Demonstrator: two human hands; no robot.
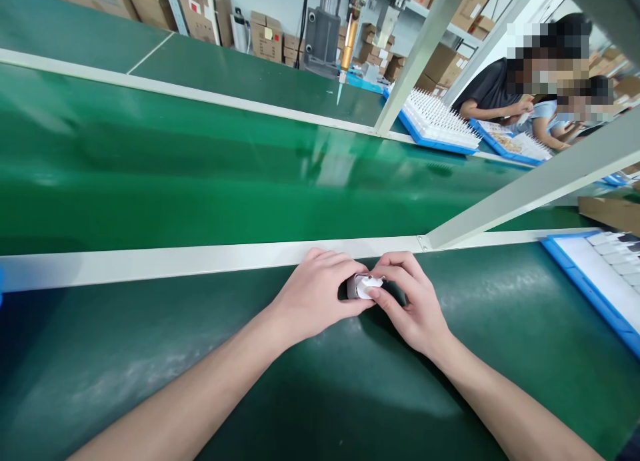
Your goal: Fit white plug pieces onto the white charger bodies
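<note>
Just above the green worktop (310, 394), a small block-shaped part with a white insert and a greyish shell (363, 287) is between my two hands. My left hand (320, 291) is closed around its left side, thumb and fingers pinching the shell. From the right, my right hand (413, 297) is also closed, its thumb pressed on the white insert and its fingertips at the top edge. A tiny metallic bit shows by those fingertips. My fingers hide much of the part, and its exact kind cannot be made out.
A blue tray (585, 291) with white parts lies at the right. Beyond the pale rail (200, 264) runs a green belt (175, 187). A slanted post (530, 187) rises on the right. Across stand a dispensing machine (323, 41), a tray of white spiky parts (440, 121) and two seated people.
</note>
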